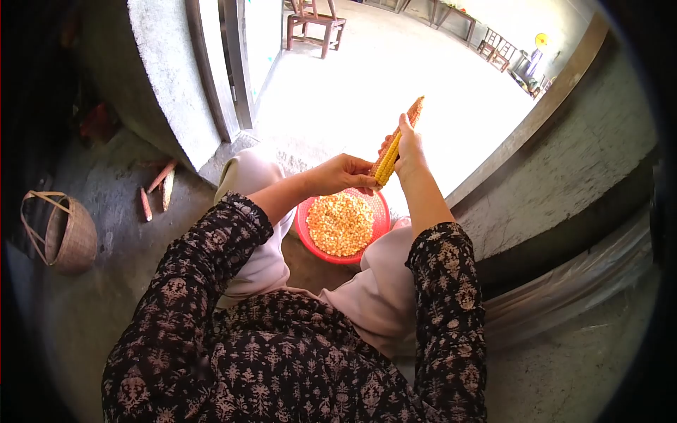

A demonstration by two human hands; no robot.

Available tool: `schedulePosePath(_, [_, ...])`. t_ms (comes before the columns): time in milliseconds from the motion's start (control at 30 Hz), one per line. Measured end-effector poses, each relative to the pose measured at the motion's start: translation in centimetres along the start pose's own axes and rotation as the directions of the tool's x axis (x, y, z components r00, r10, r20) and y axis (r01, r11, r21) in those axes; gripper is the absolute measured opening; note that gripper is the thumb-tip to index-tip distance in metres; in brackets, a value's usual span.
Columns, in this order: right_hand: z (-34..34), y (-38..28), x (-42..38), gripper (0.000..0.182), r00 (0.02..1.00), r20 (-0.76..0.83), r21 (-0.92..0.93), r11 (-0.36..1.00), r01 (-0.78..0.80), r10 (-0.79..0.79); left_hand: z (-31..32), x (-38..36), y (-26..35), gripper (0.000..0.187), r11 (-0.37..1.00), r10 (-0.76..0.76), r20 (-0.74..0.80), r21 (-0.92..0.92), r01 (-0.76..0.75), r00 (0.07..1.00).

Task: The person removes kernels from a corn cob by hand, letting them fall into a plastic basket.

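Observation:
An ear of corn point(387, 163) is held up at a slant between my two hands, partly stripped: yellow kernels run along one side and bare reddish cob shows on the other. My left hand point(350, 175) pinches its lower end. Higher up, my right hand point(410, 146) wraps round it, thumb along its length, and the narrow tip sticks out above. Below the hands, between my knees, sits a red plastic basket point(302, 227) with a heap of loose corn kernels point(341, 224) in it.
Several bare cobs point(146, 204) lie on the floor at the left, near a woven basket with a handle point(75, 240). A door frame point(238, 70) stands ahead on the left, a wall point(564, 183) on the right. Farther off is a wooden chair point(315, 27).

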State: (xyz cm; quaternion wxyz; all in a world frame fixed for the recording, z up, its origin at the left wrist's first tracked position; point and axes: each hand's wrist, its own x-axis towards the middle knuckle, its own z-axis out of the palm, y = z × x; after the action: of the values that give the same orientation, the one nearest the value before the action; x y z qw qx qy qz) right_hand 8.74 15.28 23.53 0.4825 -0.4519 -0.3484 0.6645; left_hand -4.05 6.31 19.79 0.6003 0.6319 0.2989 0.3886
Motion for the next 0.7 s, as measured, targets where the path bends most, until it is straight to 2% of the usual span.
schedulePosePath(200, [-0.3, 0.0, 0.7, 0.040, 0.997, 0.074, -0.051, 0.999, 0.004, 0.000, 0.1, 0.0, 0.4, 0.030, 1.000, -0.020, 0.025, -0.011, 0.021, 0.999])
schedulePosePath(267, [-0.1, 0.1, 0.9, 0.039, 0.998, 0.052, -0.077, 0.997, 0.024, -0.020, 0.3, 0.0, 0.4, 0.031, 1.000, -0.028, 0.036, -0.012, 0.028, 0.999])
schedulePosePath(367, [0.2, 0.0, 0.5, 0.040, 0.998, 0.027, -0.134, 0.989, 0.065, -0.062, 0.4, 0.2, 0.2, 0.030, 0.997, -0.074, 0.038, -0.032, 0.076, 0.997])
schedulePosePath(433, [0.4, -0.2, 0.2, 0.042, 0.997, 0.028, -0.169, 0.982, 0.081, -0.078, 0.2, 0.4, -0.1, 0.029, 0.983, -0.135, 0.059, -0.118, 0.141, 0.989])
schedulePosePath(567, [0.5, -0.1, 0.2, 0.046, 0.993, 0.040, -0.214, 0.970, 0.116, -0.110, 0.0, 0.7, -0.7, 0.030, 0.982, -0.104, 0.083, -0.149, 0.115, 0.991])
schedulePosePath(633, [0.5, -0.1, 0.3, 0.047, 0.993, 0.040, -0.224, 0.968, 0.117, -0.111, 0.2, 0.6, -0.7, 0.032, 0.970, -0.095, 0.055, -0.219, 0.105, 0.994])
schedulePosePath(700, [0.6, 0.1, 0.4, 0.047, 0.992, 0.033, -0.204, 0.971, 0.122, -0.118, 0.2, 0.6, -0.6, 0.031, 0.972, -0.119, 0.022, -0.202, 0.121, 0.993])
